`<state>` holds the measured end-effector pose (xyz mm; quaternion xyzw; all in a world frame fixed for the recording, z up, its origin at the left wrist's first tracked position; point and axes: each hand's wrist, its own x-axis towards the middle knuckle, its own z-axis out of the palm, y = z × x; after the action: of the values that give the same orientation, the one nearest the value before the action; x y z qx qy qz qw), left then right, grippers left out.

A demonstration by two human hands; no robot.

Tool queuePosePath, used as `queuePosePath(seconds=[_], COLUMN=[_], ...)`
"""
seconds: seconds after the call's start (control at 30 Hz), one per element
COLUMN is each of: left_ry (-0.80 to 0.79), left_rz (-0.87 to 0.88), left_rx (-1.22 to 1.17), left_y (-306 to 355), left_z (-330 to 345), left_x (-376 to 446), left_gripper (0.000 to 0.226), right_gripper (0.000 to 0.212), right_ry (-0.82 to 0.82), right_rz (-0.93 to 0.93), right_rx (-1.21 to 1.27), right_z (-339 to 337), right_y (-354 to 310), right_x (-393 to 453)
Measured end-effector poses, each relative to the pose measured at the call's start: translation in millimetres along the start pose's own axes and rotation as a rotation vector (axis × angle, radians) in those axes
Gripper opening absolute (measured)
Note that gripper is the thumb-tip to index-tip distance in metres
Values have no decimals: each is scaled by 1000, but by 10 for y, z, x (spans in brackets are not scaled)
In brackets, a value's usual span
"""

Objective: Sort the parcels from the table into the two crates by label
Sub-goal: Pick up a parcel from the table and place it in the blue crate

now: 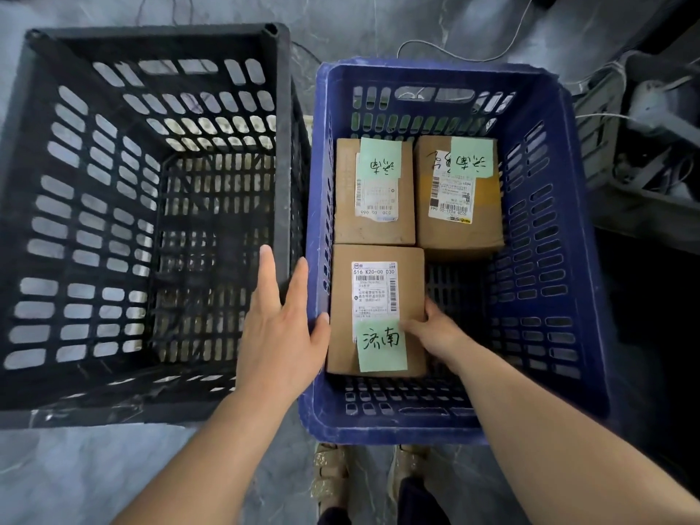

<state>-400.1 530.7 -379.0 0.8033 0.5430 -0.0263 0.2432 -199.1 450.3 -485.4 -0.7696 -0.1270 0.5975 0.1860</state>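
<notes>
A blue crate (560, 259) on the floor holds three brown cardboard parcels, each with a white shipping label and a green handwritten note. Two parcels (373, 229) (488, 221) lie side by side at the far end. The nearest parcel (341, 297) lies at the near left of the crate. My right hand (435, 327) reaches into the crate and grips this parcel's right edge, thumb on its top. My left hand (280, 327) is held flat with straight fingers over the blue crate's left rim, holding nothing. A black crate (75, 221) stands to the left with nothing inside.
Both crates stand on a grey marbled floor (75, 471). Grey bins with white cables (651, 138) sit at the far right. My feet (333, 475) are just in front of the blue crate.
</notes>
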Motion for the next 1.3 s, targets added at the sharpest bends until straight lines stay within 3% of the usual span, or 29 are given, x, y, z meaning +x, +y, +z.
queuePosePath(seconds=[0.3,0.37,0.47,0.57,0.9,1.3], left_ry=[7,-15,-85,-169,-181,-95], left_rz=[14,0,-19,-27,227,651], left_rx=[53,76,98,182,208,80], left_y=[-22,-9,24,68,734,2214], left_z=[21,-2,-78,-256,-1009,-1238], left_x=[5,2,-1,-33,-775,-1783], left_gripper=[73,74,76,80,55,50], right_gripper=[90,83,55,45,34,33], right_ry=[228,283,348,409,726,1083], right_rz=[5,-35,-126,-176,-218,-67], right_rx=[-536,-663,-757,-831,-795,-638], right_z=[27,39,-17,-127,-490,-1044], right_y=[-173,-260,-357,-415,-313,563], right_x=[-11,-219,-663,-1181,-2941,-4669])
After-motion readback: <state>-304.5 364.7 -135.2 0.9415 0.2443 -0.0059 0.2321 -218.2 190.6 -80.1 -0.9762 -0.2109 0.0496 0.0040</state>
